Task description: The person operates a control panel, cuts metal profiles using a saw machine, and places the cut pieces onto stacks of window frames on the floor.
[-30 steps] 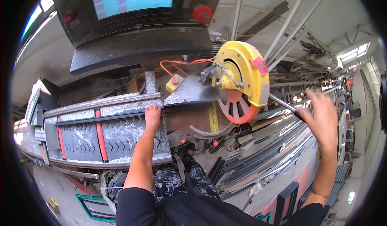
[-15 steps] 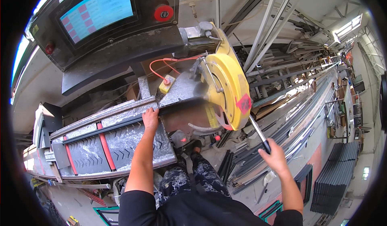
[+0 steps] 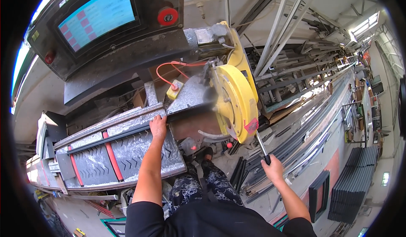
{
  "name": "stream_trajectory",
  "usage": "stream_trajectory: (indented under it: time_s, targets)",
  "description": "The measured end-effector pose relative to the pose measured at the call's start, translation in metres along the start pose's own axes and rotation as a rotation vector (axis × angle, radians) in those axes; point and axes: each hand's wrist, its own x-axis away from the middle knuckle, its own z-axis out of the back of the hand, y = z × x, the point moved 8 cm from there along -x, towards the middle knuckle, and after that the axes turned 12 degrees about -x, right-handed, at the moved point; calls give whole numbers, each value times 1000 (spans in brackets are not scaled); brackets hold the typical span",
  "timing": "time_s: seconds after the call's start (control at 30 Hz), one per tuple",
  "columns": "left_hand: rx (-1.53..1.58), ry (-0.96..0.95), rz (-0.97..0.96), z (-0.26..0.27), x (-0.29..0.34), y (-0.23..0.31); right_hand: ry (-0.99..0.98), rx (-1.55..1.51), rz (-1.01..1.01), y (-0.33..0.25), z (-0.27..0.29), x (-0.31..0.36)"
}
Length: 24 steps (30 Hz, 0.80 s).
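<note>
My left hand (image 3: 158,128) is closed over a long dark metal profile (image 3: 114,133), which lies along the metal bed of a cutting machine. The far end of the profile runs in under the yellow-guarded saw head (image 3: 239,104), where the blade is hidden. With my right hand (image 3: 272,167) I grip the black end of the saw's pull lever (image 3: 261,146), which slants down from the guard. A yellow block (image 3: 174,90) with a red-orange air hose stands just behind the profile, beside the saw.
A control box with a lit screen (image 3: 99,17) and a red emergency button (image 3: 168,16) overhangs the back left. Red strips (image 3: 112,156) cross the machine bed (image 3: 141,161). Long metal profiles (image 3: 292,129) lie stacked to the right, with dark corrugated sheets (image 3: 352,186) beyond.
My right hand has drawn the lever down and to the left, and the yellow saw head has swung lower with it. My left hand keeps its place on the profile.
</note>
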Motion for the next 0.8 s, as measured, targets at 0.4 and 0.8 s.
stream_trajectory:
  time_s: [0.4, 0.8]
  targets:
    - [22, -33, -2, -12, 1, -3, -3, -21, -25, 5, -5, -1]
    - [54, -16, -13, -8, 3, -4, 8, -15, -8, 32, -32, -4]
